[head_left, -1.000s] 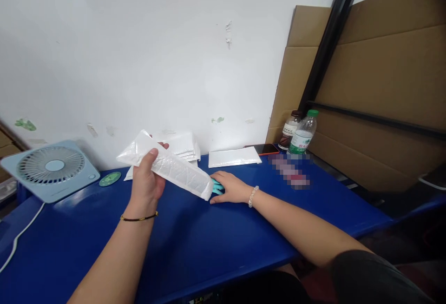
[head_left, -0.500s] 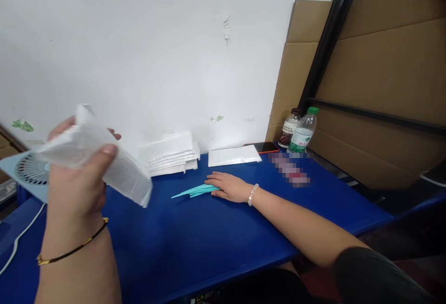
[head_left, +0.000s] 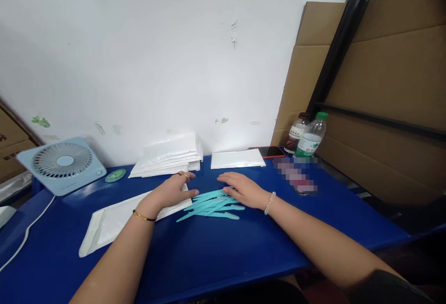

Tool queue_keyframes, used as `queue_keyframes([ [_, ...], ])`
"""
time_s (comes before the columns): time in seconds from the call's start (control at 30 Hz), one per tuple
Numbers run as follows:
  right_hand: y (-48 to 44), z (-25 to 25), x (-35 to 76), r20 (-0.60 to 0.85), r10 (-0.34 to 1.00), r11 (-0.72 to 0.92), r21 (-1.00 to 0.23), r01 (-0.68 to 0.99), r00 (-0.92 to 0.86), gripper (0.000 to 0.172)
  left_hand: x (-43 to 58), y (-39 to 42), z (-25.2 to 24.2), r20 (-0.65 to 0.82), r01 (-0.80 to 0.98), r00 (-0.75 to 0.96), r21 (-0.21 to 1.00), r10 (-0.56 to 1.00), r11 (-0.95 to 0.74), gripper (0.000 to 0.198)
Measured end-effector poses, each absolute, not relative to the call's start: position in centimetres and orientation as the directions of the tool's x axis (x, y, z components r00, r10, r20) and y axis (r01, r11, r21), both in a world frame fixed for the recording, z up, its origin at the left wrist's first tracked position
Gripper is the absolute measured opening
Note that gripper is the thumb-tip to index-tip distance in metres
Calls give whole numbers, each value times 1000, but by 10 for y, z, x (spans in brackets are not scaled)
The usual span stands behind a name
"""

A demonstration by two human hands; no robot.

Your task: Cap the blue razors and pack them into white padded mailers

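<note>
Several flat turquoise sticks [head_left: 212, 207] lie in a loose, crossed pile on the blue table. My left hand [head_left: 176, 191] is at the pile's left edge, over a white padded envelope [head_left: 113, 222], with its fingers apart and nothing held. At the pile's right side my right hand [head_left: 245, 190] rests with spread fingers, its fingertips touching the upper sticks. Behind my left hand stands a stack of white envelopes [head_left: 169, 153], and a single white envelope [head_left: 238, 159] lies behind my right hand.
A pale blue fan [head_left: 64, 162] with a cable and a green disc [head_left: 115, 175] are on the left of the blue table [head_left: 216, 257]. At the back right are a phone [head_left: 272, 151], two bottles [head_left: 309, 139] and a blurred item [head_left: 294, 176] near cardboard [head_left: 313, 53].
My left hand has come down to the table and let go of the white envelope, which now lies flat. The turquoise sticks, earlier bunched under my right hand, are spread out.
</note>
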State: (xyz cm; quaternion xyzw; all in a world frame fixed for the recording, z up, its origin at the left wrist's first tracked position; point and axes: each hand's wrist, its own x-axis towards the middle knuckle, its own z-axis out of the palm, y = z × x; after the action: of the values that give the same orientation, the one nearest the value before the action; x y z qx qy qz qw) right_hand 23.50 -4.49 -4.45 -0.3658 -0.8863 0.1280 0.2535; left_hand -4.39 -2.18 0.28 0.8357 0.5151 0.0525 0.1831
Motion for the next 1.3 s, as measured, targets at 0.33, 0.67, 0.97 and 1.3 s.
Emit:
queue_keyframes([
  [0.33,-18,-53,262,324,815,579,-491,652,-480,12,2,-18,-19,-153,789,509,476,847,-388,20],
  [0.67,-5,-54,271,286,871,483,-648,589,-399,14,-6,1,-38,36,798,434,447,900,-403,20],
  [0.97,-2,-55,265,306,890,453,-682,574,-339,18,-8,14,-47,37,791,431,465,901,-398,21],
  [1.3,5,-59,282,223,953,302,-738,604,-204,18,-13,16,-44,45,827,363,446,931,-344,25],
])
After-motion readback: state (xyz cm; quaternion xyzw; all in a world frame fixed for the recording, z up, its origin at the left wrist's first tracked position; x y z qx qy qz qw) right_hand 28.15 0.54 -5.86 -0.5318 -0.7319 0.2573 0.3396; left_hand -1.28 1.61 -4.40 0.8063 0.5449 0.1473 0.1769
